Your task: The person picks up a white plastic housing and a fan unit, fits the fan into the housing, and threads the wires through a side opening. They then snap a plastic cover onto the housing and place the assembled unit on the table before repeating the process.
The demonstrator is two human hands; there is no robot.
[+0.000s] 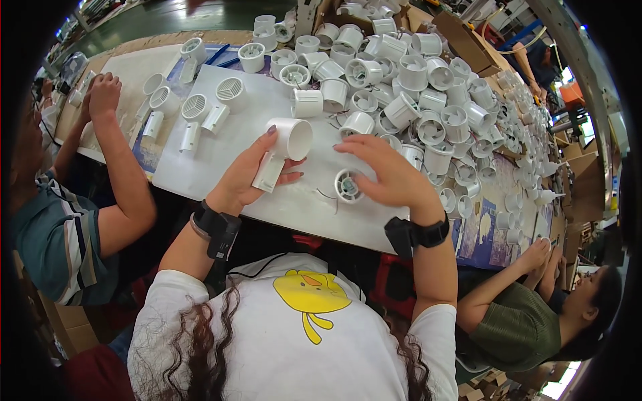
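My left hand [244, 170] is closed around a white plastic fan housing [292, 139]. The housing has a wide round cup on top and a short flat handle [268, 172] below, and the cup's open mouth faces right. Over the table to the right, my right hand [394, 175] has its fingers stretched out and apart. Under its thumb side lies a small round white fan part [348, 186] with a green inside and thin loose wires. Whether the thumb touches that part I cannot tell.
A big heap of white cylindrical fan parts [408, 73] covers the table's far right. Several housings with slatted grilles [196, 107] lie at the left on the white board [200, 160]. Co-workers sit at my left [67, 234] and right [521, 321]. Cardboard boxes [465, 40] stand behind.
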